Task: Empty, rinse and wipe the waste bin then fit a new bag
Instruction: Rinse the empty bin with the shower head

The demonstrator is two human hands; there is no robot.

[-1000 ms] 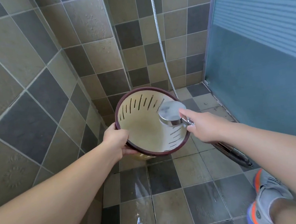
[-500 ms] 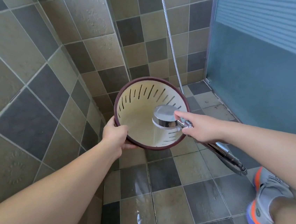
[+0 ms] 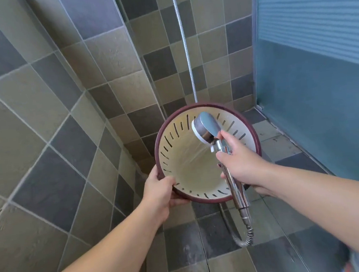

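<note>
The waste bin (image 3: 183, 157) is cream inside with slotted walls and a dark maroon rim; it is tilted with its mouth facing me above the shower floor. My left hand (image 3: 160, 193) grips its lower left rim. My right hand (image 3: 241, 160) holds the chrome handle of a shower head (image 3: 206, 127), which sits over the bin's upper right opening. Water sprays from the head down into the bin's interior. The bin's outer wall and base are hidden.
Tiled walls close in at the left and the back. A frosted blue glass panel (image 3: 315, 90) stands at the right. The metal shower hose (image 3: 243, 237) loops over the wet tiled floor (image 3: 227, 261), and another stretch of hose (image 3: 184, 46) hangs down the back wall.
My right hand has raised and turned the shower head from the bin's right middle to its upper part, handle now pointing down. Water now sprays inside. The bin has shifted rightwards in view.
</note>
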